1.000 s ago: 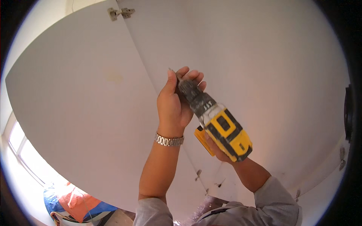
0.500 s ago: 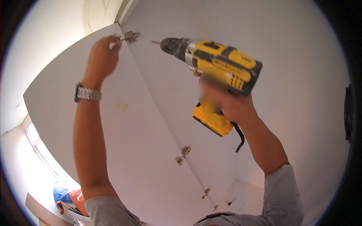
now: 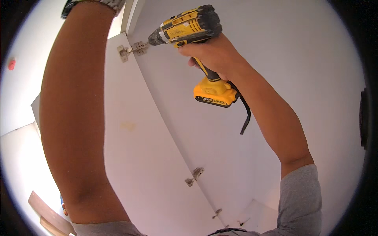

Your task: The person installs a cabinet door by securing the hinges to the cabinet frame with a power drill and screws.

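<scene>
My right hand [image 3: 216,55] is wrapped round the grip of a yellow and black cordless drill [image 3: 183,26], raised high with its chuck pointing left. The short bit meets the plate side of the top cabinet hinge [image 3: 139,47]; whether it sits in a screw cannot be told. That metal hinge joins a white door [image 3: 134,114] to the white inner panel [image 3: 197,129]. My left forearm [image 3: 73,110] reaches up in front of the door, large and close. Only its wristwatch [image 3: 115,4] shows at the upper edge; the left hand itself is out of view.
Lower along the door's edge are a second hinge [image 3: 194,176] and a third hinge [image 3: 217,213]. A dark strap [image 3: 247,118] dangles by the drill. Brown boards [image 3: 49,212] lie at the lower left, and a dark object [image 3: 363,120] is at the right rim.
The drill has moved left and up, bringing its bit to the top hinge. My left hand has left that hinge and risen out of the picture; its forearm now looms closer.
</scene>
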Motion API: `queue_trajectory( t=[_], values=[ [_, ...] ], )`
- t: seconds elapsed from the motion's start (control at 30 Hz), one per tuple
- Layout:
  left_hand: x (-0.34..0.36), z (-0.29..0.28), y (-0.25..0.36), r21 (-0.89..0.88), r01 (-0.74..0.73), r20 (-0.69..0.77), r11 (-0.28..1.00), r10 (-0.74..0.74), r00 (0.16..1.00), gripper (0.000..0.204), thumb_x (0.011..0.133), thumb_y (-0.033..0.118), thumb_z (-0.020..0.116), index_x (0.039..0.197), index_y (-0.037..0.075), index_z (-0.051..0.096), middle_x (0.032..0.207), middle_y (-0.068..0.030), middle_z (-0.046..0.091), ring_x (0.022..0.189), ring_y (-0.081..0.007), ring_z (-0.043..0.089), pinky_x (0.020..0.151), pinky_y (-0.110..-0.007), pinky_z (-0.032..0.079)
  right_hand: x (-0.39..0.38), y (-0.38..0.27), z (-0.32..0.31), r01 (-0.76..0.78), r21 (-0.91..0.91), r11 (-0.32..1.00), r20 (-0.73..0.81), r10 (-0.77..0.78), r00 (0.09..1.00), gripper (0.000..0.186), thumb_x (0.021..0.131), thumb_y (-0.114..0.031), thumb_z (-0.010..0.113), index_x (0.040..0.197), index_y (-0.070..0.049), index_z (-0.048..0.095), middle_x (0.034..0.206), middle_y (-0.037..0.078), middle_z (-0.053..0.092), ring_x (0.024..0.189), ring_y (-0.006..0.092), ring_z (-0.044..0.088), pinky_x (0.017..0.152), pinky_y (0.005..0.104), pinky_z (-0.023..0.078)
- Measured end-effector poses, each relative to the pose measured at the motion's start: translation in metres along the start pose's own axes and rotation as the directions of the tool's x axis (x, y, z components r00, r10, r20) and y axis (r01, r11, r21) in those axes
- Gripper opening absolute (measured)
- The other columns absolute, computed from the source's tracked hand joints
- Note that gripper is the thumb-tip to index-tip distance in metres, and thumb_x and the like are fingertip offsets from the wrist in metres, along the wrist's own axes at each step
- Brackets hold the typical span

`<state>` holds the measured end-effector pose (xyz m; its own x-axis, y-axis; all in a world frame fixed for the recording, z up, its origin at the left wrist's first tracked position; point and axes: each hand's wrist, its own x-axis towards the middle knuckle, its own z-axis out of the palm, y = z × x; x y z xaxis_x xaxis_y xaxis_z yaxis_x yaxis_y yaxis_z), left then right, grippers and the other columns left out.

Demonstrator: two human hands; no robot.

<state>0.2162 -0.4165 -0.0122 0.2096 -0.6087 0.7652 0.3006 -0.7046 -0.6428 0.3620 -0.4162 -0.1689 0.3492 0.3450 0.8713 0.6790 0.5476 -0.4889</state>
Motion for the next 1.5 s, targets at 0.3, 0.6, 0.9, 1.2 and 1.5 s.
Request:
queue_trajectory(
  t=[0.3, 0.6, 0.9, 1.2, 1.5],
  values=[
    [0.001, -0.015, 0.024, -0.02, 0.097, -0.111, 0.995, -0.099, 0.989, 0.066, 0.076, 0.02, 0.074, 0.119, -0.013, 0.036, 0.093, -0.0347, 0.062, 0.082, -0.0397, 0.067, 0.069, -0.038, 0.059, 0.041, 0.002, 0.005, 0.043, 0.114, 0.993, -0.022, -0.041, 0.999, 0.02, 0.07, -0.01, 0.068, 0.089, -0.004, 0.064, 0.074, 0.005, 0.063, 0.056, 0.0139, 0.059, 0.048, 0.0277, 0.048],
    [0.007, -0.036, 0.037, 0.034, 0.058, -0.029, 0.998, -0.057, 0.998, 0.066, 0.078, 0.019, 0.073, 0.119, -0.015, 0.034, 0.092, -0.0346, 0.062, 0.08, -0.0385, 0.068, 0.066, -0.037, 0.059, 0.048, 0.001, 0.001, 0.079, 0.093, 0.993, 0.039, -0.083, 0.996, 0.022, 0.072, -0.011, 0.067, 0.092, -0.003, 0.064, 0.075, 0.006, 0.062, 0.056, 0.0147, 0.059, 0.051, 0.0288, 0.051],
    [0.015, -0.038, 0.025, 0.043, 0.112, -0.029, 0.993, -0.111, 0.993, 0.067, 0.078, 0.02, 0.073, 0.119, -0.016, 0.035, 0.089, -0.0343, 0.062, 0.077, -0.0388, 0.068, 0.062, -0.037, 0.059, 0.062, -0.017, 0.006, 0.06, 0.015, 0.998, 0.092, -0.061, 0.994, 0.026, 0.073, -0.009, 0.066, 0.097, -0.002, 0.063, 0.08, 0.004, 0.061, 0.057, 0.0125, 0.056, 0.048, 0.0267, 0.047],
    [0.018, -0.024, 0.015, 0.052, 0.067, -0.048, 0.996, -0.064, 0.997, 0.065, 0.078, 0.019, 0.073, 0.119, -0.016, 0.036, 0.087, -0.0332, 0.062, 0.074, -0.0369, 0.068, 0.057, -0.035, 0.058, 0.065, -0.027, 0.007, 0.091, -0.054, 0.994, 0.114, -0.084, 0.99, 0.027, 0.073, -0.01, 0.064, 0.099, -0.002, 0.063, 0.079, 0.005, 0.06, 0.057, 0.0122, 0.056, 0.05, 0.0269, 0.048],
    [0.027, -0.018, 0.005, 0.055, 0.081, -0.046, 0.995, -0.078, 0.996, 0.059, 0.077, 0.017, 0.073, 0.113, -0.014, 0.039, 0.086, -0.0322, 0.063, 0.076, -0.0373, 0.068, 0.06, -0.036, 0.059, 0.084, -0.018, 0.013, 0.09, -0.061, 0.994, 0.099, -0.084, 0.992, 0.022, 0.072, -0.012, 0.065, 0.093, -0.003, 0.063, 0.075, 0.006, 0.062, 0.06, 0.0155, 0.059, 0.055, 0.0309, 0.053]
  ],
)
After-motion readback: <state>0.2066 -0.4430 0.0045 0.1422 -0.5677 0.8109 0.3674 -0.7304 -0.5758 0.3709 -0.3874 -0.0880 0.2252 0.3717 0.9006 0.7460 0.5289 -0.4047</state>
